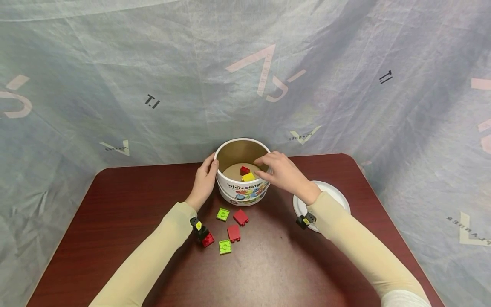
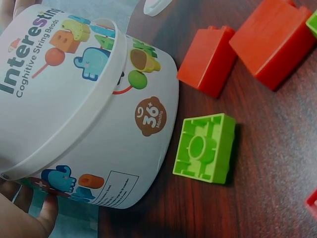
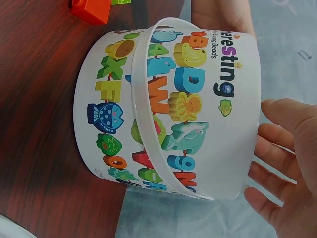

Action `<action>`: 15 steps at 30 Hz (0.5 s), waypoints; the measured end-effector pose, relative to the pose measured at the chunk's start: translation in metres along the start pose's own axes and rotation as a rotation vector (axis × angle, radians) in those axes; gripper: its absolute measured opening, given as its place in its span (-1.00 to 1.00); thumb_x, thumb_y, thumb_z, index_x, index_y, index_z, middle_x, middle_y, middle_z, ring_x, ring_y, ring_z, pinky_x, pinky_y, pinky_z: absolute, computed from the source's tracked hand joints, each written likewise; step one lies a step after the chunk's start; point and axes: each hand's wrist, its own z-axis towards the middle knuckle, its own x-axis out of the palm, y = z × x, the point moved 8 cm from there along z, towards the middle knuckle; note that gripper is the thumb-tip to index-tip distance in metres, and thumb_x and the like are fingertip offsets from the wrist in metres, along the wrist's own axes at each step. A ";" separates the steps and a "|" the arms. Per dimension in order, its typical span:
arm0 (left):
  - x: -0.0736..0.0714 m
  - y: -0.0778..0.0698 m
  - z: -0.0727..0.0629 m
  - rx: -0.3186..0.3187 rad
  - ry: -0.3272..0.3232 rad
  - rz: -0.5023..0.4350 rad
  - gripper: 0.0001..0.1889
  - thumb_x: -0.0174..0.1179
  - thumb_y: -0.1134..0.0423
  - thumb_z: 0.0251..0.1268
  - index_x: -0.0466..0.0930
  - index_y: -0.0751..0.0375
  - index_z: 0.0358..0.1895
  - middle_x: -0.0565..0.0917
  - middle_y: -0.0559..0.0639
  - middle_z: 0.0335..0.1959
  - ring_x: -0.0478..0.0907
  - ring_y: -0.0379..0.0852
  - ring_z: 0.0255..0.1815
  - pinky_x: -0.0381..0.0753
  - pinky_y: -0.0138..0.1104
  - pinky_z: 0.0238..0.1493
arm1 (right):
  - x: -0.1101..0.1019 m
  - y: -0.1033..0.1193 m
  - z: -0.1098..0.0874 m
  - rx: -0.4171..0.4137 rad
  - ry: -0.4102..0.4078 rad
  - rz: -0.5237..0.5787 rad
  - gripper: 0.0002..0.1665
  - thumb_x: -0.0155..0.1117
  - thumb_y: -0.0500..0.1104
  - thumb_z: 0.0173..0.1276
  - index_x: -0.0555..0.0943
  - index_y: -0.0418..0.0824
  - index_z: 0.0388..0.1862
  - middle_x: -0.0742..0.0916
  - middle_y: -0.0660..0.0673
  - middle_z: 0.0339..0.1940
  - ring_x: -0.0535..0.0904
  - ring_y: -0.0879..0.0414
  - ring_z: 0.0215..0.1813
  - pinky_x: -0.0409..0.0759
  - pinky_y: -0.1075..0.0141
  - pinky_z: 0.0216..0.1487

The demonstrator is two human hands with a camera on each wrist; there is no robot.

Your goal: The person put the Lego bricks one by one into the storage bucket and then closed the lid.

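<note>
A white bucket (image 1: 243, 198) printed with colourful pictures stands near the table's back edge. My left hand (image 1: 203, 183) holds its left side, with the thumb by the rim. In the left wrist view, fingers (image 2: 47, 213) lie against its wall. My right hand (image 1: 283, 172) is over the right rim, its loosely bent fingertips reaching above the opening with nothing between them. Inside, a red toy brick (image 1: 244, 170) and a yellow toy brick (image 1: 248, 176) lie on the bottom. The bucket's white handle (image 3: 143, 99) hangs down across its front.
In front of the bucket lie a green brick (image 1: 223, 214), another green brick (image 1: 225, 247), a red brick (image 1: 241, 218) and a second red one (image 1: 234, 233). One more red brick (image 1: 208, 240) shows beside the left wrist. A white round lid (image 1: 330, 192) lies partly under the right forearm.
</note>
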 end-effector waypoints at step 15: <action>0.000 0.000 0.001 0.005 -0.009 -0.006 -0.46 -0.06 0.08 0.73 0.29 0.19 0.60 0.36 0.12 0.58 0.28 0.04 0.58 0.32 -0.06 0.55 | -0.008 0.010 -0.012 -0.054 -0.061 0.020 -0.70 0.47 -0.11 0.42 0.75 -0.23 0.03 0.79 -0.14 -0.07 0.60 -0.02 -0.03 0.61 0.10 0.00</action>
